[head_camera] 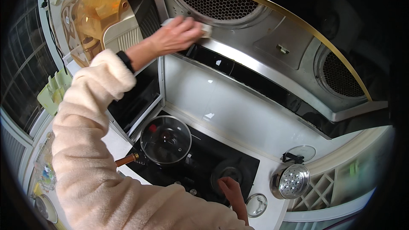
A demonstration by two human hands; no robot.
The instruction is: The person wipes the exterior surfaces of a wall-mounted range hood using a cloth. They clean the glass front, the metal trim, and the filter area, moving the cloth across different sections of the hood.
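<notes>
My left hand [183, 33], with a black band on the wrist, presses a white cloth [207, 30] against the steel underside of a range hood [236, 46], near its left end. The fingers are slightly blurred, and they cover much of the cloth. Lower down, my right hand [230, 187] hangs over the right burner [225, 170] of a black glass gas hob [201, 147]. Its fingers are curled and its palm is hidden from me. A frying pan with a glass lid [166, 139] sits at the hob's left, its wooden handle [127, 159] pointing left.
Right of the hob stand a steel pot with a steamer insert [294, 181] and a loose lid [257, 205]. Another glass lid [303, 153] leans by the wall. On the left are a green knife holder [55, 91], an amber-covered rack [99, 3] and a wire basket [44, 163].
</notes>
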